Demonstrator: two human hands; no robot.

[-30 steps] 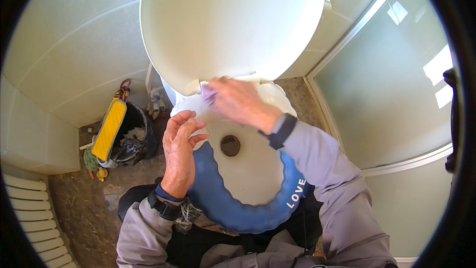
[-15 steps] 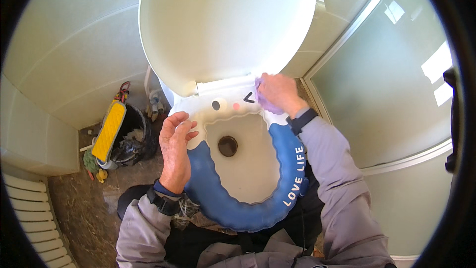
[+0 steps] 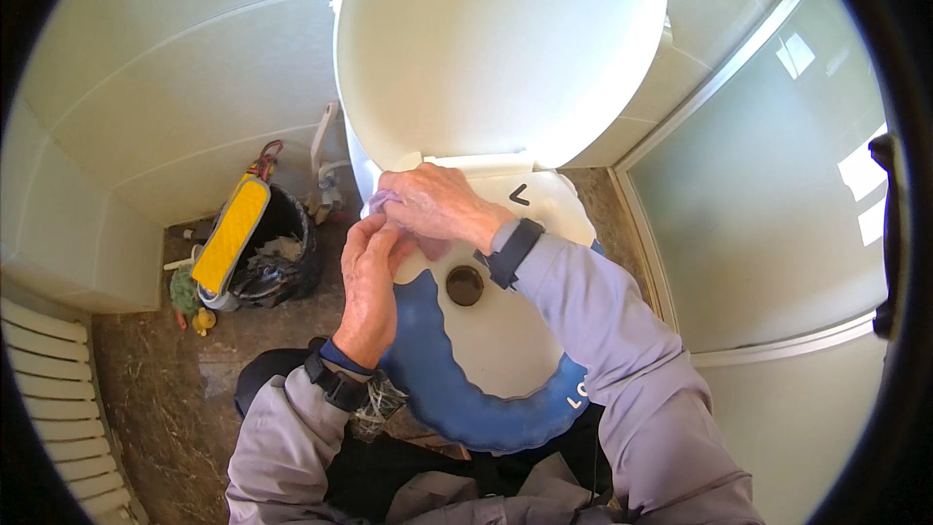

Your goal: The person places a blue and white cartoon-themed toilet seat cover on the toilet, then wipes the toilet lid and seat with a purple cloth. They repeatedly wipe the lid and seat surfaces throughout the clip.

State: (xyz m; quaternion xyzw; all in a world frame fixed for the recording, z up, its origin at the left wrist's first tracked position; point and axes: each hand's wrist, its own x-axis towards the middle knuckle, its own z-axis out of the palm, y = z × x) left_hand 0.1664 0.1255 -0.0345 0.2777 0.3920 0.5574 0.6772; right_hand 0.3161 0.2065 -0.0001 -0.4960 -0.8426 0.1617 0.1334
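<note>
A blue and white toilet seat cover (image 3: pixel 423 355) with a wavy inner edge lies around the toilet bowl (image 3: pixel 501 350). My right hand (image 3: pixel 437 202) is closed on a crumpled light purple cloth (image 3: pixel 384 198) at the seat's rear left, over its white part. Beside it, at the seat's left edge, my left hand (image 3: pixel 369 277) has its fingers loosely bent and apart, the tips close to the cloth and the right hand. Whether they touch the cloth cannot be made out. Behind the seat the white lid (image 3: pixel 505 49) stands raised.
On the left, a bin (image 3: pixel 301 258) with a black liner stands on the brown floor, next to a yellow quilted pad (image 3: pixel 231 238). A small yellow duck (image 3: pixel 203 321) lies by it. A white radiator (image 3: pixel 53 399) is at the far left, a frosted shower door (image 3: pixel 758 194) at the right.
My right hand has carried the cloth from the seat's rear right across to its rear left, meeting my left hand. The view has shifted slightly, and the right forearm now covers part of the bowl.
</note>
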